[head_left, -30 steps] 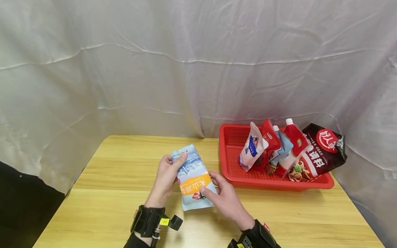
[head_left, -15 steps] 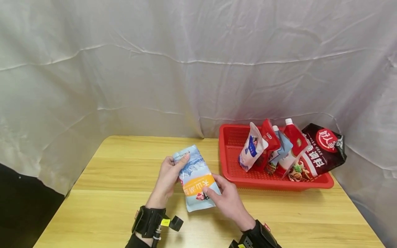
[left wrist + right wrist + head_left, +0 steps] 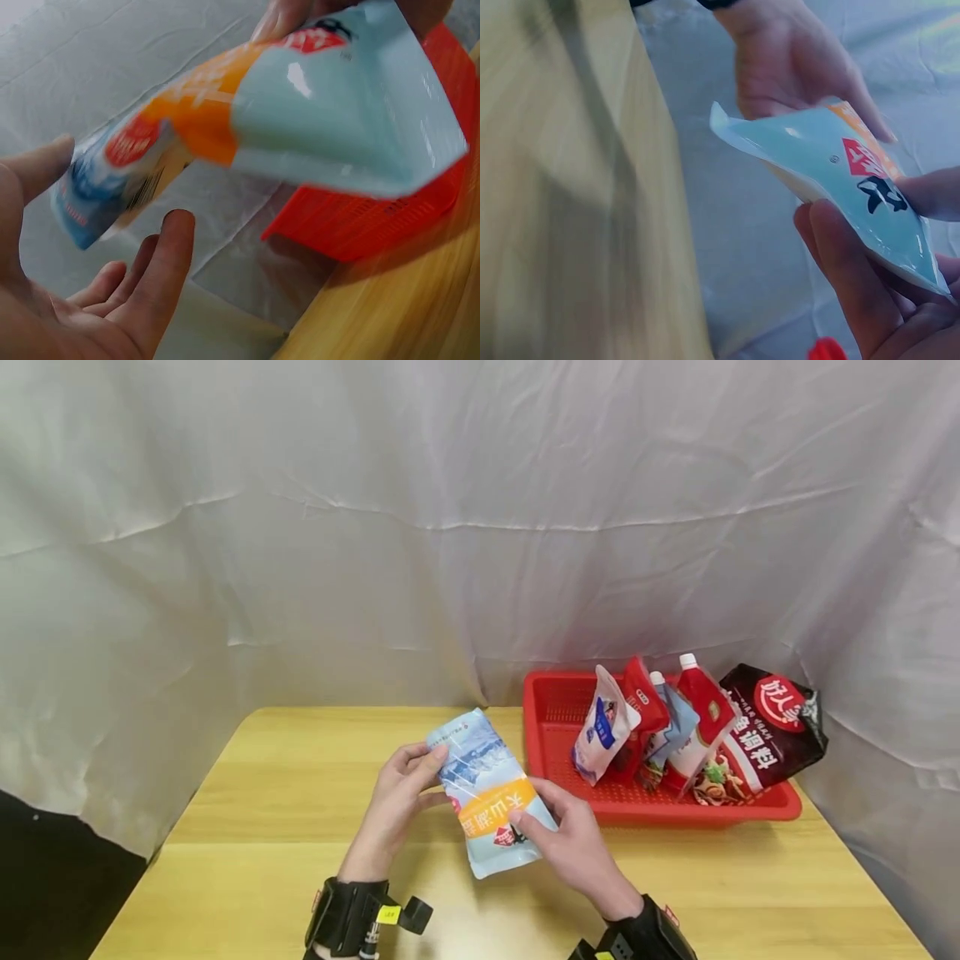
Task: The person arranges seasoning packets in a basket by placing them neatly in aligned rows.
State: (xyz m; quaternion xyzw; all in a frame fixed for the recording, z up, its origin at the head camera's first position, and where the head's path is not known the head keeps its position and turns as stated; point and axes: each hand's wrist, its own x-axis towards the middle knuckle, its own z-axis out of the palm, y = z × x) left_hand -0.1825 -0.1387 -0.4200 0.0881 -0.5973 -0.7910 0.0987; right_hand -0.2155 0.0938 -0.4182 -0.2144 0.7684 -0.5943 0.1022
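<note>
the left hand (image 3: 393,802) is reaching up from the near edge of the wooden table (image 3: 270,827) and is meeting the upper end of a light-blue salt pouch (image 3: 491,793), left of the red basket (image 3: 551,752). its thumb is lying along the pouch's left edge and its fingers are sitting behind the pack; in the left wrist view the fingers (image 3: 157,277) are showing nearly straight and spread under the pouch (image 3: 300,112), so it is supporting rather than squeezing the pack. the pouch is being held clear of the table top, tilted, with its printed mountain scene uppermost, an orange band across its middle and its pale lower end pointing toward the near edge of the table. the right hand (image 3: 573,847) is pinching that lower end, with the thumb on the printed face and the fingers behind it; the right wrist view is showing a fingertip (image 3: 922,191) pressing on the pouch (image 3: 840,180) beside a red and black mark. the two hands are sitting apart, one at each end of the pack. just right of the pouch, the red basket is resting on the table near the white backdrop cloth (image 3: 375,527). inside the basket, several packets are leaning together: a white pouch with blue print (image 3: 603,731), red spouted pouches (image 3: 705,706) and, farthest right, a dark bag with a red round label (image 3: 768,727) overhanging the basket's right rim.
</note>
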